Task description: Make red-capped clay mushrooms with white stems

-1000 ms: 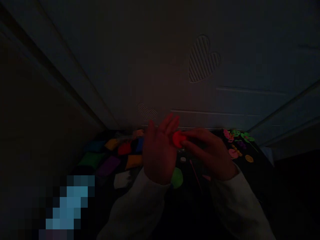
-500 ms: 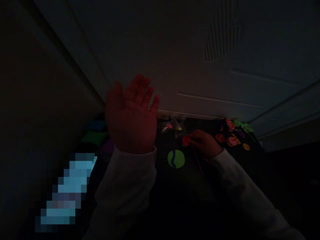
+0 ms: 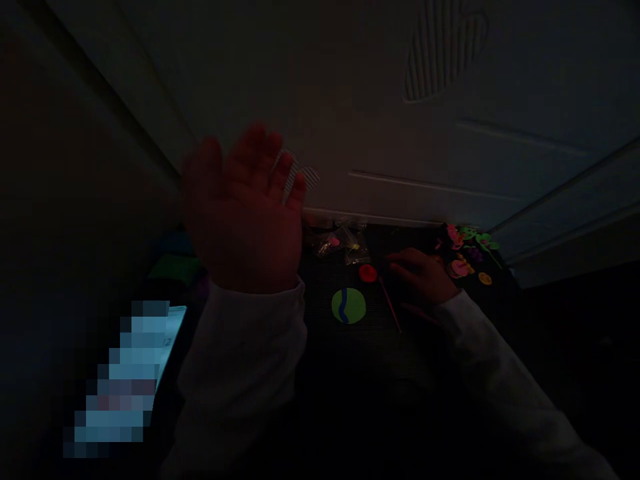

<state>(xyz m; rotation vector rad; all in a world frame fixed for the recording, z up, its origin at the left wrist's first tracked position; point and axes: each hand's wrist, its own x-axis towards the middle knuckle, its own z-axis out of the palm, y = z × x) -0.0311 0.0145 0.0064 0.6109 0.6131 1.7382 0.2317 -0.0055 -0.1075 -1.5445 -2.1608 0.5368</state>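
My left hand (image 3: pixel 245 213) is raised in the air with its palm toward me and its fingers stretched apart, holding nothing. Lower on the right, my right hand (image 3: pixel 423 272) hovers over the dark tabletop, its fingers loosely extended and apart from the small red round piece (image 3: pixel 368 273). Between that hand and the green disc (image 3: pixel 356 307) with a wavy blue stripe lies a thin pink stick (image 3: pixel 390 305). Another reddish stick (image 3: pixel 420 313) shows dimly under my right wrist.
Clear plastic bags (image 3: pixel 345 244) with small coloured pieces lie by the pale panel (image 3: pixel 380 120). Several coloured clay-like pieces (image 3: pixel 459 269) are grouped at the right. A glowing screen (image 3: pixel 167 340) is at lower left, beside a green block (image 3: pixel 175 267). The scene is very dark.
My right hand has let go of the red round piece and drawn back to the right. My left hand has shifted up and left in view; the view itself has moved slightly.
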